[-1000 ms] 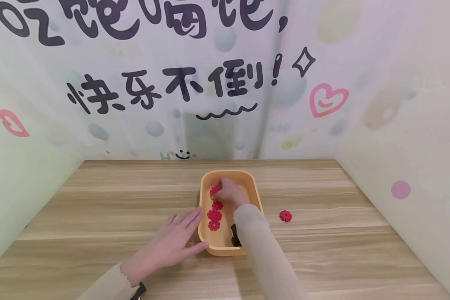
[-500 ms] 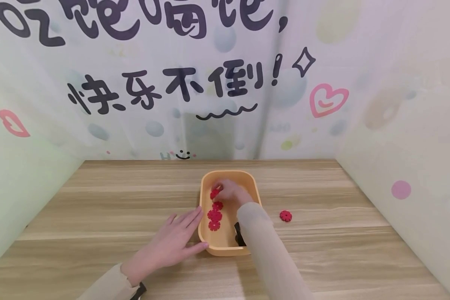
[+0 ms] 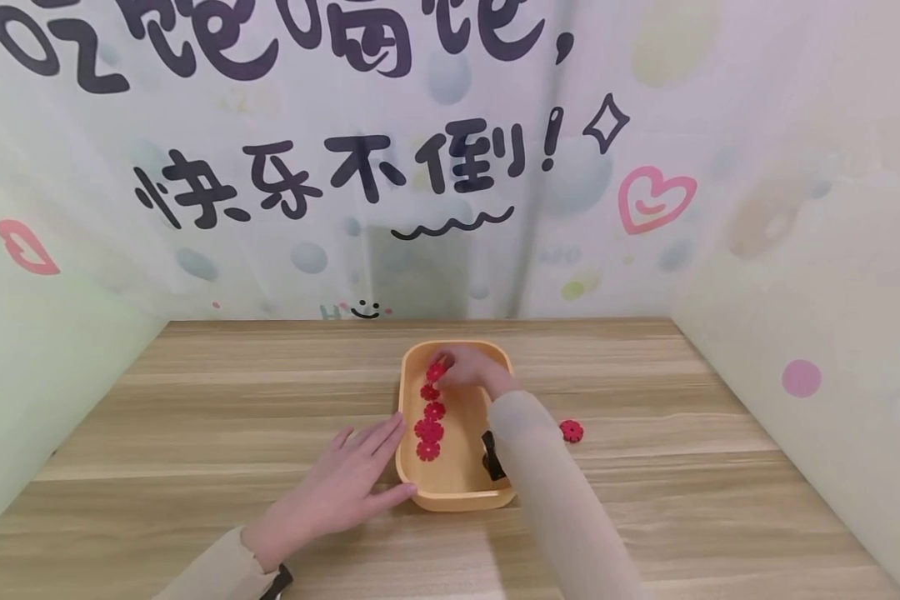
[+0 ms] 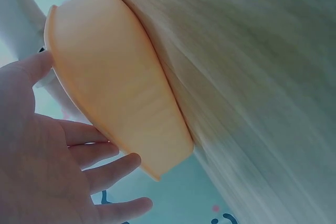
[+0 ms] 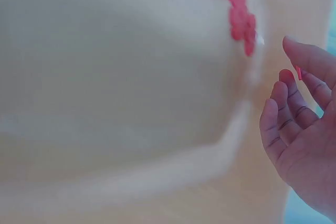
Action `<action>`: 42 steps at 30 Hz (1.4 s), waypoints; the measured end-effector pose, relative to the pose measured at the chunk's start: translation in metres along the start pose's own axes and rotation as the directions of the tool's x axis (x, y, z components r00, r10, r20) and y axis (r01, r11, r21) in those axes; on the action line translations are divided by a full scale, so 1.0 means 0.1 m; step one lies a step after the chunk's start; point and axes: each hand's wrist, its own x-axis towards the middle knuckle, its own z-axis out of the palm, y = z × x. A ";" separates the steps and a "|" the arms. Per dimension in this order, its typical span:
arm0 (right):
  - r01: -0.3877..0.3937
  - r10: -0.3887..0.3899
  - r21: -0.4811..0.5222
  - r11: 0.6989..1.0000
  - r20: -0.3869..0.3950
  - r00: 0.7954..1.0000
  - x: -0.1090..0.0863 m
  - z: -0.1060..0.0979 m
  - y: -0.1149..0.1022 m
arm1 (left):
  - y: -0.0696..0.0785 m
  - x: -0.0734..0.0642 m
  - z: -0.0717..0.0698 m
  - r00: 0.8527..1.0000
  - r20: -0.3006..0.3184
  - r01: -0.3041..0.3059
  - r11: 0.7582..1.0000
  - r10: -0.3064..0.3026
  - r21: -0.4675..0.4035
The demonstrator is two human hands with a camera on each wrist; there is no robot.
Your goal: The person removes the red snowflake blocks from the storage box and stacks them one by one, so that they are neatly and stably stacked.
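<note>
My right hand [image 3: 468, 371] reaches into the far part of a yellow-orange plastic tray [image 3: 457, 502]. Its thumb and finger pinch a red snowflake disc [image 3: 436, 372]; a thin edge of a red disc [image 5: 300, 73] shows between them in the right wrist view. Several more red snowflake discs [image 3: 429, 430] lie in a row along the tray's left side, some overlapping. My left hand [image 3: 352, 479] is spread at the tray's left rim with fingers mostly straight. In the left wrist view, its thumb and fingertips touch the tray's rim and outer wall [image 4: 115, 72].
One red snowflake disc [image 3: 572, 431] lies on the wooden table [image 3: 682, 500] to the right of the tray, close to my right sleeve [image 3: 555, 492]. Behind the table hangs a printed white curtain [image 3: 450, 267], and pale walls stand at both sides.
My right hand has moved back and to the right inside the tray. A disc that was at its fingertips now lies in the row, and another is in its pinch. The left hand stays put.
</note>
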 end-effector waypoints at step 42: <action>0.368 -0.370 -0.094 0.925 -0.004 0.929 -0.53 -0.83 0.36 | -0.02 0.01 0.03 1.000 -0.005 -0.007 1.000 0.007 0.016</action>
